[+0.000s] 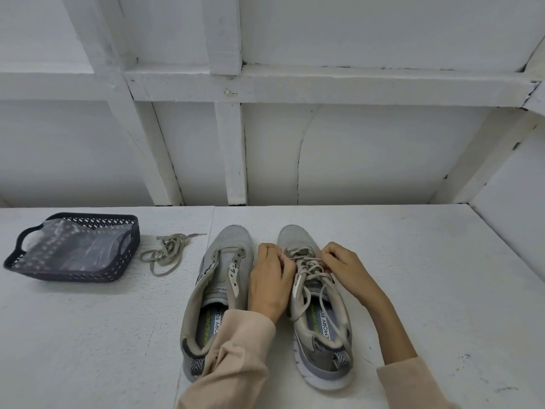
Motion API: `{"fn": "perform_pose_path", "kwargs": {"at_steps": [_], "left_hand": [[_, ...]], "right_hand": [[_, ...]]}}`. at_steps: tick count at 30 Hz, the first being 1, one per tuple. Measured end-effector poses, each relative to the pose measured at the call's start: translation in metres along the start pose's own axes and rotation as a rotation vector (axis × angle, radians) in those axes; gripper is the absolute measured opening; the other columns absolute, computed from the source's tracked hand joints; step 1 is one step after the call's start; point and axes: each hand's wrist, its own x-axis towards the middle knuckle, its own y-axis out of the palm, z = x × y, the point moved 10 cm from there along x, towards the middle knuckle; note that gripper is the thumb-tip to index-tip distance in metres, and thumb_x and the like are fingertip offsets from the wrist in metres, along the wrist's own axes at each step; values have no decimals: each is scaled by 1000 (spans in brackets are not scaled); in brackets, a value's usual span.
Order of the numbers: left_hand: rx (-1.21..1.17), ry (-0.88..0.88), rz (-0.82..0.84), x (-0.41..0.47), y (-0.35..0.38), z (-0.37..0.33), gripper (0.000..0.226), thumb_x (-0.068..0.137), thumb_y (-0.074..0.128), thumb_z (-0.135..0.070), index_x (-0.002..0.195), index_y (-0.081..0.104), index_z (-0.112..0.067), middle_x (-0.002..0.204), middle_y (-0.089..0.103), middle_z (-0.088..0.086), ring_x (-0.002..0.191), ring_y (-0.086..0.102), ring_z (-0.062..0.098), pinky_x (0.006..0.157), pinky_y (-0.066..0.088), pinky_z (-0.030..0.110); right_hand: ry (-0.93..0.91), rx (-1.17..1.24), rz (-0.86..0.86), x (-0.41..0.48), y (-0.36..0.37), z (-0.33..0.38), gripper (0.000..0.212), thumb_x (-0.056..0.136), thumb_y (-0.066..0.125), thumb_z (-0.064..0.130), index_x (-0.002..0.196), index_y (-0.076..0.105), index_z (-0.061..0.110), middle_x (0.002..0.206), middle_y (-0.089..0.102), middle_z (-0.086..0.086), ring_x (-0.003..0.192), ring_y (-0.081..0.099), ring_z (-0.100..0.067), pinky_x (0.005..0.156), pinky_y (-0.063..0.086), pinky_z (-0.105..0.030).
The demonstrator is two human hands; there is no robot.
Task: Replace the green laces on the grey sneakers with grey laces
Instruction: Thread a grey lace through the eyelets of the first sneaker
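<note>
Two grey sneakers stand side by side, toes pointing away from me. The left sneaker (219,278) has bare eyelets and no lace. The right sneaker (317,314) carries a pale greenish-grey lace (309,278), loose at the upper eyelets with its ends trailing over the opening. My left hand (269,286) and my right hand (343,265) sit on either side of the right sneaker's eyelets, fingers curled and pinching the lace near the toe end. A loose lace (168,252) lies in a tangle on the table left of the shoes.
A dark perforated plastic basket (129,255) holding a clear plastic bag (73,246) stands at the far left of the white table (427,276). A white panelled wall with beams rises right behind the table's back edge.
</note>
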Motion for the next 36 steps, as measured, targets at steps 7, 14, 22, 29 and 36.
{"fn": "perform_pose_path", "kwargs": {"at_steps": [7,14,22,29,36], "left_hand": [[-60,9,5,4,-1,1,17,95,58,-36,97,62,-19,105,54,-8,87,56,5,85,46,28],[-96,6,-59,3,-4,6,14,96,55,-29,95,64,-19,105,54,-9,88,60,7,83,48,33],[-164,-94,-116,0,-6,17,13,99,47,-25,90,53,-17,105,55,-2,87,65,18,84,48,42],[-222,-99,-114,2,-5,21,14,98,46,-23,89,46,-34,107,56,0,86,66,19,84,51,47],[-204,80,-20,-3,-5,0,16,91,56,-28,85,71,-30,125,45,-18,86,64,3,81,54,35]], "right_hand": [[-70,-4,-40,0,-5,7,14,89,68,27,83,68,14,79,69,0,66,59,-2,61,48,-17],[-95,163,-33,-2,-2,4,12,95,59,16,85,62,10,77,64,-2,64,56,-6,58,45,-19],[55,512,-143,-2,5,-27,17,89,53,9,72,54,10,82,57,-16,78,49,-23,73,41,-40],[62,538,-132,-5,4,-24,15,90,59,11,74,58,12,79,60,-10,80,51,-24,75,44,-40],[-103,205,-30,-12,-6,4,2,88,69,13,87,71,14,92,70,-1,77,62,-8,66,48,-19]]}}
